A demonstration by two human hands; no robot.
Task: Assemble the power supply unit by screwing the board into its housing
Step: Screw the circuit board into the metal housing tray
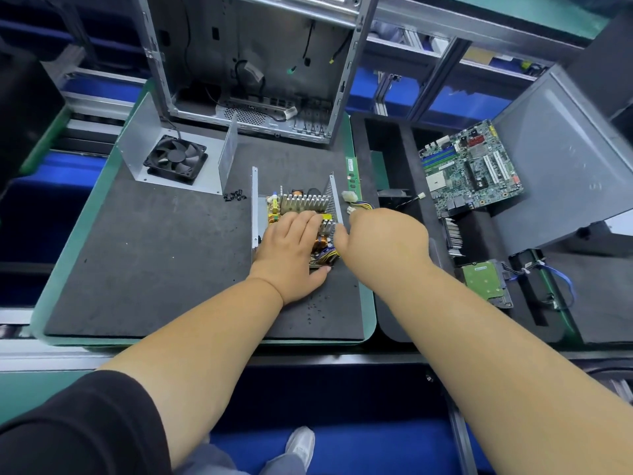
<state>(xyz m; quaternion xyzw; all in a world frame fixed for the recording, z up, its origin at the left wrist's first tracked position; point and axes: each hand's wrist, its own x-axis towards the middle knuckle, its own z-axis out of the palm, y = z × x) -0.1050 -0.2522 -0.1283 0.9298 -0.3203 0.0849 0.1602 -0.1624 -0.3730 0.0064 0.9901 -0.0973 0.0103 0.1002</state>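
The power supply board [301, 204], with silver heat sinks and copper coils, sits inside its open metal housing [255, 207] on the black mat. My left hand [291, 248] lies over the board with fingers fairly straight and the thumb along its near edge. My right hand [383, 238] is at the housing's perforated right wall [331, 197], fingers curled out of sight round the yellow cable bundle [361, 208] that ends in white connectors. A small pile of black screws [235, 196] lies left of the housing.
The housing's cover with a black fan [175, 159] lies at the back left. An open PC case [253, 63] stands behind. A foam tray on the right holds a motherboard [472, 169] and a hard drive [486, 282]. A memory stick [352, 176] lies by the housing.
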